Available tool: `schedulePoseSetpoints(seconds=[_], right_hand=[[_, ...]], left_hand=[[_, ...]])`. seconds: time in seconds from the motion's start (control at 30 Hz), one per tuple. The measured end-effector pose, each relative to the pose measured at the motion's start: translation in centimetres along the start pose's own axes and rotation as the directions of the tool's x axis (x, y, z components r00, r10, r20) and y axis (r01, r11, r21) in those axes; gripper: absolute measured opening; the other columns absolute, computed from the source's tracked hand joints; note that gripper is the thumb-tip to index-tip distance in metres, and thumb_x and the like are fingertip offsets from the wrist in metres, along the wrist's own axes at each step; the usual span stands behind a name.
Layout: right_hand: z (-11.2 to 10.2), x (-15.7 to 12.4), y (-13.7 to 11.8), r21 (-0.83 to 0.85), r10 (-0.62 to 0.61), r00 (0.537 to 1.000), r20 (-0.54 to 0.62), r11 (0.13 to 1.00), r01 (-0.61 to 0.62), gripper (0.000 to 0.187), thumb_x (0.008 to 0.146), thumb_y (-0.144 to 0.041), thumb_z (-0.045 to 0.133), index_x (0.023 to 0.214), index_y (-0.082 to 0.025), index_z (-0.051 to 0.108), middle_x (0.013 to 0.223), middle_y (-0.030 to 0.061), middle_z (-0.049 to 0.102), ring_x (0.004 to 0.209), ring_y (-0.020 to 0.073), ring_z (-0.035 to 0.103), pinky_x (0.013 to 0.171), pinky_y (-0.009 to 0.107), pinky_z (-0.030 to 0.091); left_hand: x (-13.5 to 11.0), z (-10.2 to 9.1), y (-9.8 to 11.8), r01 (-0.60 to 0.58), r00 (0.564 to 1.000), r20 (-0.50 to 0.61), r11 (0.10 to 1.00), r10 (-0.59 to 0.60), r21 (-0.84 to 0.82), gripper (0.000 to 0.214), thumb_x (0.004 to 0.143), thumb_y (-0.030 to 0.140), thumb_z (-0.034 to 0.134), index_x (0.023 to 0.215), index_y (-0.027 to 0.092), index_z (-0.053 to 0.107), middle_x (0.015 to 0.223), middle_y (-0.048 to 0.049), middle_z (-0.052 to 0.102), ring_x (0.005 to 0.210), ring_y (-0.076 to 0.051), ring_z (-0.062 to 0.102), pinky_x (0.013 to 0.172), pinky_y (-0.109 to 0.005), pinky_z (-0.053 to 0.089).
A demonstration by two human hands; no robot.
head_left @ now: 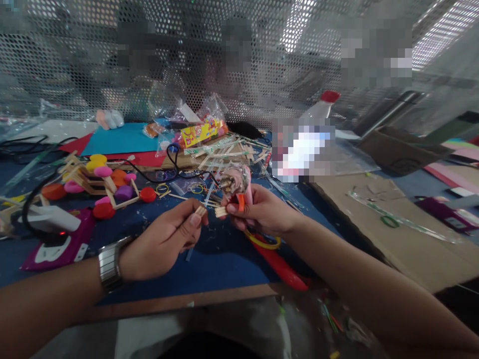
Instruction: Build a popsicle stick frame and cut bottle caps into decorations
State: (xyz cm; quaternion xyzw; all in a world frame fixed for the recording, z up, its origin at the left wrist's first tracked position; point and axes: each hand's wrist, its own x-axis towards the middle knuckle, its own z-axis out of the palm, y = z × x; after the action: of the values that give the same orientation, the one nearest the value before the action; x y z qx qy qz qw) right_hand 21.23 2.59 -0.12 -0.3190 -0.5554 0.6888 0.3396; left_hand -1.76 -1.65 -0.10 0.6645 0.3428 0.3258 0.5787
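My left hand point(170, 239), with a metal watch point(110, 264) at its wrist, is closed in a pinch on short wooden stick pieces point(201, 211). Close by on the right, my right hand point(260, 209) is wrapped round a pink glue gun point(247, 177) with an orange trigger point(241, 202) and a residue-caked nozzle pointing left. Another bundle of short stick ends point(221, 212) pokes out from that hand's thumb and fingers. The two sets of sticks face each other, a small gap apart. Under my right wrist lie a yellow ring point(275, 243) and a long red object point(286, 269), partly hidden.
At left stands a stick frame with coloured clay lumps point(103, 184), behind a purple power strip point(71, 244) and black cables. Loose sticks point(239, 149), a yellow clay packet point(202, 132) and blue paper point(119, 144) lie at the back. Cardboard point(359, 214) covers the right side.
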Motion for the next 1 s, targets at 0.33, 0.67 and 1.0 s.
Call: schedulePoseSetpoints(seconds=[0.33,0.67,1.0], right_hand=[[0.77,-0.29,-0.49,-0.08,-0.023,0.996,0.085,0.996,0.03,0.042,0.065,-0.044,0.093,0.064,-0.017,0.062,0.05,-0.0066,0.056,0.041,0.0053,0.044,0.039,0.018,0.038],[0.44,-0.44,0.25,-0.065,-0.049,0.987,0.155,0.996,0.06,0.036,0.072,-0.038,0.091,0.07,-0.016,0.063,0.059,-0.0047,0.058,0.048,0.0062,0.05,0.045,0.018,0.042],[0.42,-0.69,0.13,-0.072,-0.012,0.993,0.12,0.997,0.021,0.037,0.068,-0.036,0.094,0.069,-0.015,0.064,0.059,-0.0028,0.06,0.049,0.0071,0.052,0.045,0.019,0.043]], left_hand=[[-0.13,-0.37,0.92,-0.119,0.989,0.127,0.938,0.081,0.326,0.033,0.105,0.035,0.046,0.096,0.018,0.073,0.074,-0.0008,0.061,0.064,-0.013,0.05,0.059,-0.022,0.043],[-0.26,0.02,0.85,-0.047,0.99,0.135,0.996,0.036,0.079,0.027,0.104,0.033,0.05,0.098,0.018,0.072,0.071,0.0017,0.052,0.064,-0.012,0.044,0.061,-0.022,0.043],[-0.2,-0.23,0.91,-0.102,0.985,0.154,0.986,0.081,0.132,0.028,0.104,0.029,0.05,0.097,0.018,0.074,0.074,0.0005,0.058,0.065,-0.012,0.047,0.062,-0.022,0.043]])
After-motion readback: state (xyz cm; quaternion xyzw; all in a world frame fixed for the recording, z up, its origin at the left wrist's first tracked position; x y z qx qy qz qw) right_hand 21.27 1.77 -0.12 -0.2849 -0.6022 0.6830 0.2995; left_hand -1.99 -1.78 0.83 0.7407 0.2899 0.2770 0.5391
